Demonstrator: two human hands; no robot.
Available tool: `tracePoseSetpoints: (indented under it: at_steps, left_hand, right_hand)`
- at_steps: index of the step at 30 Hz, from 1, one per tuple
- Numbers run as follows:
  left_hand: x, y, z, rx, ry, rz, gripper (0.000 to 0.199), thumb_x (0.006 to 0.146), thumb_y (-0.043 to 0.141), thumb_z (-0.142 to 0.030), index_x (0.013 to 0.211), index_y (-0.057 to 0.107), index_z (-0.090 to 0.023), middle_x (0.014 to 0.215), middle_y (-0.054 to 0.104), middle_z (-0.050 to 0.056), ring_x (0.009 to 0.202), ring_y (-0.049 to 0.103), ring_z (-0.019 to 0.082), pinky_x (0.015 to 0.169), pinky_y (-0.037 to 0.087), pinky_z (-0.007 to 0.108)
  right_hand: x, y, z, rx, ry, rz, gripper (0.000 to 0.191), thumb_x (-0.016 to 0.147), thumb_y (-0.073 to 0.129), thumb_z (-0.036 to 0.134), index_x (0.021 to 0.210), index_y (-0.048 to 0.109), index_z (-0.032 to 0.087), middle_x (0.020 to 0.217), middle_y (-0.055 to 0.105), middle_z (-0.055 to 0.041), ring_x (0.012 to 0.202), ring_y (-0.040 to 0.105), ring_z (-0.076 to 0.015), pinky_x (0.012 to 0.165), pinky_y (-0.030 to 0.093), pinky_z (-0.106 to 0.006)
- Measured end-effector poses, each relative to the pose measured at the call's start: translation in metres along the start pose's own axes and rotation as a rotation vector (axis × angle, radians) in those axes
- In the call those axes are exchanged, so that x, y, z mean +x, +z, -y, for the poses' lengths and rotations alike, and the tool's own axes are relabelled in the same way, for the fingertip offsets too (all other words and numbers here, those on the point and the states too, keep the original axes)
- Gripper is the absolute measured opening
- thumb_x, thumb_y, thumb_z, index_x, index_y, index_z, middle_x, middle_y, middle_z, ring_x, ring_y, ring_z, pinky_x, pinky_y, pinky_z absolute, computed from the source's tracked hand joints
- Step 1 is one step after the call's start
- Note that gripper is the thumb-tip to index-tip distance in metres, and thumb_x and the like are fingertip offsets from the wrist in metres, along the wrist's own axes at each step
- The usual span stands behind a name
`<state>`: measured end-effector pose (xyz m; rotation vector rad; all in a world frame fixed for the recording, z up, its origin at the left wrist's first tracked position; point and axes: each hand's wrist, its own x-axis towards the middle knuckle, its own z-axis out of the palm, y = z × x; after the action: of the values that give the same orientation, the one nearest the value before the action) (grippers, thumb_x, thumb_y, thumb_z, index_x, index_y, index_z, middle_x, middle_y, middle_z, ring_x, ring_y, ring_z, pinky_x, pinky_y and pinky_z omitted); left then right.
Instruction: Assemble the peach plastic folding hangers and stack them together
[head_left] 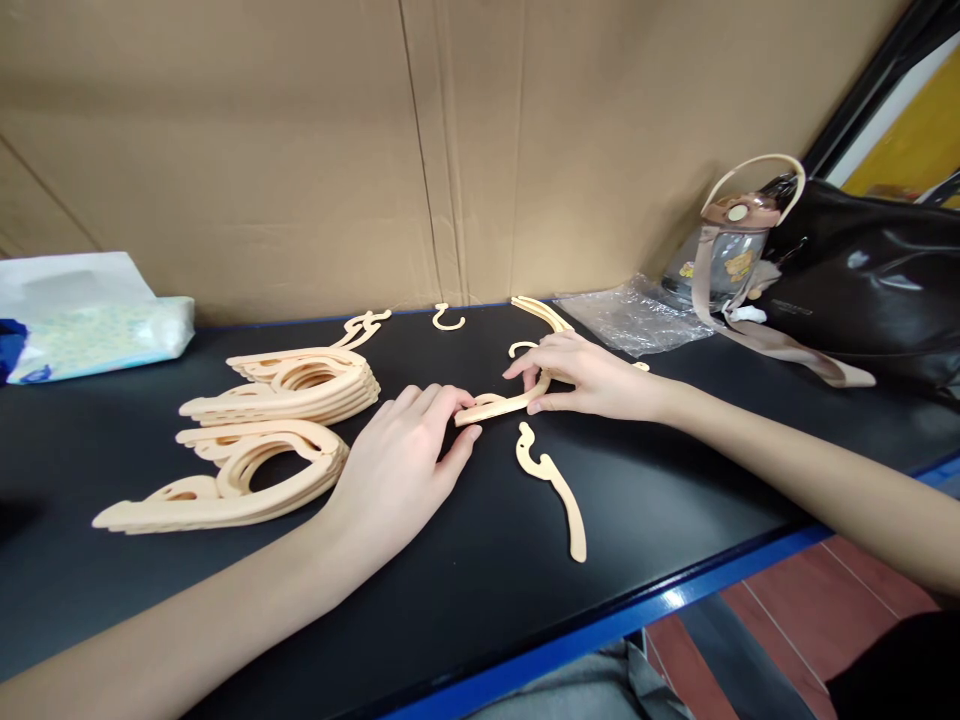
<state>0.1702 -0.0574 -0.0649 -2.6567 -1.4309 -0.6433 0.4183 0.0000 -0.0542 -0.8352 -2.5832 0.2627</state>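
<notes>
My left hand (405, 445) pinches the left end of a cream plastic hanger piece (495, 408) at the middle of the black table. The fingers of my right hand (581, 378) are closed on the right end of the same piece. Just in front lies a loose curved arm piece (562, 495). A small hook (448, 318) rests near the back edge, and another hook (521, 348) shows partly behind my right fingers. More arm pieces (544, 312) lie behind my right hand. To the left are two stacks of folded hangers, a back stack (330, 385) and a front stack (300, 480).
Some thin cream pieces (365, 325) lie behind the stacks. A tissue pack (97, 320) is at the far left. Clear plastic film (637, 315), a strapped bottle (731, 250) and a black bag (870, 285) are at the right. Cardboard (300, 150) stands along the back.
</notes>
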Motion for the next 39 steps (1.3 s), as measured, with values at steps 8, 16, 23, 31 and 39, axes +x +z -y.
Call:
tracePoseSetpoints:
  at_steps: [8, 16, 23, 31, 39]
  left_hand:
    - [0.0, 0.0, 0.0, 0.09, 0.033, -0.055, 0.014, 0.095, 0.043, -0.02, 0.103, 0.054, -0.017, 0.097, 0.061, 0.005, 0.084, 0.057, 0.023, 0.068, 0.043, 0.035]
    - [-0.001, -0.003, -0.006, 0.163, 0.123, -0.002, 0.022, 0.096, 0.042, -0.026, 0.077, 0.053, -0.02, 0.07, 0.057, 0.001, 0.07, 0.053, 0.021, 0.06, 0.037, 0.033]
    - [0.0, -0.001, -0.003, 0.153, 0.103, 0.035, 0.018, 0.097, 0.042, -0.03, 0.091, 0.055, -0.019, 0.09, 0.06, 0.005, 0.083, 0.055, 0.025, 0.07, 0.041, 0.038]
    - [-0.001, 0.002, 0.0, 0.075, 0.002, 0.034, 0.028, 0.097, 0.04, -0.037, 0.113, 0.052, -0.016, 0.102, 0.059, 0.009, 0.092, 0.056, 0.028, 0.079, 0.045, 0.043]
    - [-0.002, 0.004, 0.0, 0.081, 0.135, 0.037, 0.036, 0.099, 0.037, -0.035, 0.128, 0.051, -0.02, 0.127, 0.052, 0.011, 0.104, 0.052, 0.028, 0.088, 0.047, 0.046]
  right_hand:
    - [-0.004, -0.007, 0.001, -0.197, 0.179, -0.02, 0.059, 0.081, 0.068, 0.053, 0.126, 0.056, 0.018, 0.117, 0.06, -0.0127, 0.108, 0.057, -0.0287, 0.092, 0.045, -0.042]
    - [-0.005, -0.006, 0.006, -0.2, 0.187, 0.07, 0.041, 0.09, 0.059, 0.045, 0.118, 0.063, 0.016, 0.117, 0.062, -0.0129, 0.109, 0.059, -0.0292, 0.097, 0.043, -0.045]
    - [-0.003, -0.005, 0.019, 0.041, 0.134, 0.104, 0.027, 0.092, 0.058, 0.034, 0.113, 0.067, 0.018, 0.121, 0.061, -0.009, 0.103, 0.063, -0.0212, 0.089, 0.05, -0.034]
    - [-0.001, 0.005, 0.028, 0.247, 0.012, 0.077, 0.03, 0.094, 0.055, 0.023, 0.122, 0.062, 0.016, 0.129, 0.06, -0.0093, 0.118, 0.057, -0.0188, 0.103, 0.044, -0.033]
    - [-0.002, 0.007, 0.037, 0.263, 0.033, -0.026, 0.018, 0.095, 0.054, 0.022, 0.109, 0.064, 0.018, 0.111, 0.063, -0.0068, 0.096, 0.063, -0.0161, 0.086, 0.051, -0.031]
